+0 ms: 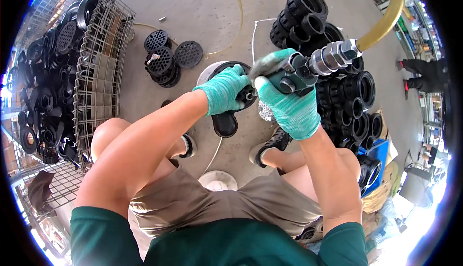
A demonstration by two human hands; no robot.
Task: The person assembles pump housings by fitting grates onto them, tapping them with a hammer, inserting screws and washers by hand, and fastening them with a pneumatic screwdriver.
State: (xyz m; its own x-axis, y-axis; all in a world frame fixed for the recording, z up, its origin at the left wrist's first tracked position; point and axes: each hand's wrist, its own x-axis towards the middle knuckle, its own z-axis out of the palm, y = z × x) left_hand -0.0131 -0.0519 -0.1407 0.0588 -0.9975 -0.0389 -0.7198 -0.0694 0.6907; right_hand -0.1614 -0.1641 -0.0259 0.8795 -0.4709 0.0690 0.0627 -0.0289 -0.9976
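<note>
left hand (pixel 225 90): fingers gripping black plastic fitting (pixel 225 124) | right hand (pixel 289 107): fingers wrapped around pneumatic tool (pixel 298 69) | round grates (pixel 188 54) near wire cage (pixel 98 85)

Gap between grates (pixel 188 54) and fittings (pixel 292 13), wire basket (pixel 99 78) left

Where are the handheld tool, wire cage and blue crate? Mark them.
Handheld tool (pixel 302 66), head view: its dark body.
Wire cage (pixel 99 82), head view: its mesh side.
Blue crate (pixel 381 163), head view: its side wall.
</note>
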